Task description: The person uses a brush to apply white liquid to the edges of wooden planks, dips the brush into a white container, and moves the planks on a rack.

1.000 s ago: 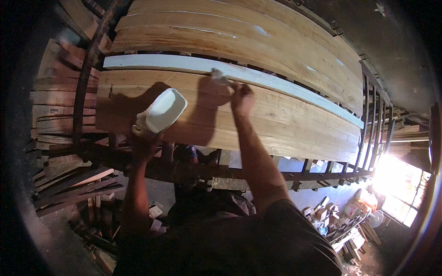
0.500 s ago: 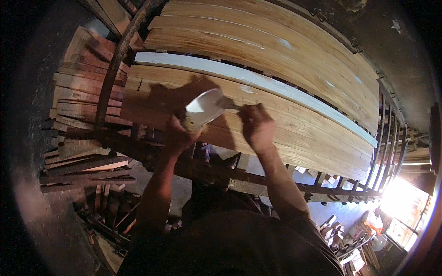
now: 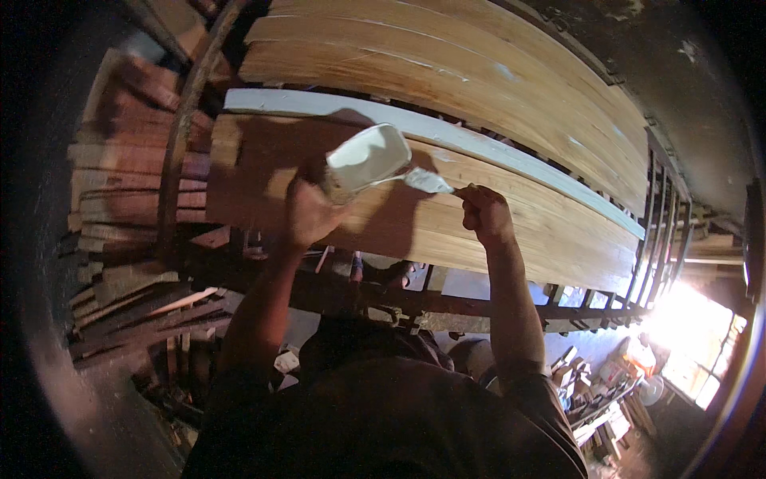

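Note:
My left hand (image 3: 311,211) is closed around the lower left side of a small white tub (image 3: 369,156), which is tilted and coated inside with white stuff. In my right hand (image 3: 487,211) is the handle of a putty knife (image 3: 429,181), its blade loaded with white paste. The blade is just outside the tub's right rim, and a strand of paste seems to join them. Both hands hover over wooden boards (image 3: 542,231) laid side by side. A white-coated strip of wood (image 3: 479,142) runs lengthwise among the boards.
A dark metal frame (image 3: 182,136) carries the boards. Stacked timber pieces (image 3: 128,184) lie to the left. Wood offcuts (image 3: 570,375) and other clutter lie on the floor at lower right, near a bright opening (image 3: 694,339).
The putty knife has come out of the tub to the right with white paste on its blade. My right hand moved right, and the tub's opening shows more fully.

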`<state>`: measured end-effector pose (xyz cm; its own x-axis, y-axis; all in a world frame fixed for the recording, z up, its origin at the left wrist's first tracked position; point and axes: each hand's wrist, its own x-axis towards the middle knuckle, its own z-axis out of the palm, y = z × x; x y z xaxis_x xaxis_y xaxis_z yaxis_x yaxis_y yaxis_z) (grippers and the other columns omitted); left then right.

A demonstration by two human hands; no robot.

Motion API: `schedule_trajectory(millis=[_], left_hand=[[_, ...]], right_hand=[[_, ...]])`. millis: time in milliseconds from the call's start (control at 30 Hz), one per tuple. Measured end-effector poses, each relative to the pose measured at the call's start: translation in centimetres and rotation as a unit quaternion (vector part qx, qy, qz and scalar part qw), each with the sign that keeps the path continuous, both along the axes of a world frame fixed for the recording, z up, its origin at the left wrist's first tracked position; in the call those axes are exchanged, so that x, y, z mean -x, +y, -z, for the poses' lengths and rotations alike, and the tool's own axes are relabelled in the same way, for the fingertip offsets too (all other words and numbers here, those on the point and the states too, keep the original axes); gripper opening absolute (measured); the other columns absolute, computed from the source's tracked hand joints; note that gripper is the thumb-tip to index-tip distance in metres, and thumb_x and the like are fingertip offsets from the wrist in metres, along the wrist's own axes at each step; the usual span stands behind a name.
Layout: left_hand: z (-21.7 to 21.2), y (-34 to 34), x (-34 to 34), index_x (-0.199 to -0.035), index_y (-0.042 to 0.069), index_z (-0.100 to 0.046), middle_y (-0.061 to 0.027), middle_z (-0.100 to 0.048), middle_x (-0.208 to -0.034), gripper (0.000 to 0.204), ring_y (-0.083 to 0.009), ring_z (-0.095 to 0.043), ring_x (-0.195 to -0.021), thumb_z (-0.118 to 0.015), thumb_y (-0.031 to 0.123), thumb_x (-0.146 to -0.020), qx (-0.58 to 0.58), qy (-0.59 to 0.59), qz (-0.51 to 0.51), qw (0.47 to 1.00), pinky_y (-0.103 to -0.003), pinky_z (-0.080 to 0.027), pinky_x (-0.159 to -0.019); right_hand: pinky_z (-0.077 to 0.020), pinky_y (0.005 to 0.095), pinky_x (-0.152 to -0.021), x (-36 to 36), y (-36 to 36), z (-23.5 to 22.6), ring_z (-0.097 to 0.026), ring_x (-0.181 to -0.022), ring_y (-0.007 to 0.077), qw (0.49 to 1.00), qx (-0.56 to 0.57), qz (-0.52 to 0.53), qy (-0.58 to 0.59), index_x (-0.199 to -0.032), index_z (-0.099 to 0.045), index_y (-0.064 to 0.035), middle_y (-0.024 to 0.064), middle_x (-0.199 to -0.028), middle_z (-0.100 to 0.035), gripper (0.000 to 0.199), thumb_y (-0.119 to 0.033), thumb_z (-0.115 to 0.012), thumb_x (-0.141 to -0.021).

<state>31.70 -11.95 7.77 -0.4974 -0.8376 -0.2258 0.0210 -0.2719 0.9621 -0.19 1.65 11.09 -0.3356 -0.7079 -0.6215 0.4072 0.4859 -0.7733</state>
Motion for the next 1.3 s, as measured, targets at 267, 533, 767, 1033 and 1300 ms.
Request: schedule_trajectory(millis=[267,533,767,1033,1300], left_hand=[[0.6,-0.5,-5.2,-0.116,0.000,-0.056,-0.0177,-0.058,-0.118,0.057,-0.0325,-0.061,-0.103,-0.083,0.020,-0.070,0.535,-0.321,0.087,0.777,-0.042,-0.050,-0.088],[0.6,0.9,-9.1,-0.141,0.001,-0.036,-0.0208,-0.046,-0.135,0.085,-0.0362,-0.049,-0.119,-0.076,0.040,-0.077,0.253,-0.375,0.019,0.892,-0.047,-0.041,-0.099],[8.7,-2.9,-13.9,-0.143,0.005,-0.033,-0.0200,-0.041,-0.138,0.076,-0.0380,-0.043,-0.124,-0.065,0.045,-0.087,0.225,-0.513,-0.024,0.828,-0.048,-0.036,-0.102],[9.0,-4.9,-10.5,-0.144,0.005,-0.033,-0.0210,-0.039,-0.140,0.075,-0.0391,-0.039,-0.127,-0.062,0.046,-0.088,0.264,-0.572,-0.028,0.776,-0.049,-0.032,-0.106],[8.2,-4.5,-9.7,-0.144,0.005,-0.033,-0.0220,-0.037,-0.142,0.074,-0.0403,-0.036,-0.131,-0.059,0.047,-0.089,0.245,-0.567,-0.010,0.786,-0.049,-0.027,-0.110]], right_hand=[[-0.0443,0.0405,-0.051,5.8,-1.8,5.8,-0.060,-0.059,0.0313,0.707,0.041,0.048,0.704,-0.079,-0.058,-0.0028,0.0143,-0.068,-0.063,0.018,-0.016,-0.064,-0.089],[-0.0505,0.0380,-0.069,5.7,-3.3,6.8,-0.065,-0.075,0.0342,0.754,0.027,-0.010,0.656,-0.098,-0.064,-0.0045,0.0171,-0.082,-0.067,0.018,-0.017,-0.068,-0.086],[-0.0520,0.0438,-0.066,14.7,-0.2,4.0,-0.066,-0.076,0.0352,0.657,-0.114,-0.056,0.743,-0.093,-0.068,-0.0057,0.0161,-0.084,-0.069,0.017,-0.019,-0.065,-0.083],[-0.0486,0.0463,-0.073,-3.5,-16.9,5.3,-0.060,-0.086,0.0417,0.767,0.135,-0.131,0.614,-0.087,-0.064,-0.0039,0.0210,-0.089,-0.065,0.010,-0.011,-0.058,-0.084],[-0.0499,0.0459,-0.061,22.2,2.9,5.2,-0.063,-0.072,0.0337,0.560,-0.101,-0.127,0.813,-0.088,-0.069,-0.0081,0.0136,-0.080,-0.064,0.019,-0.013,-0.051,-0.090]])
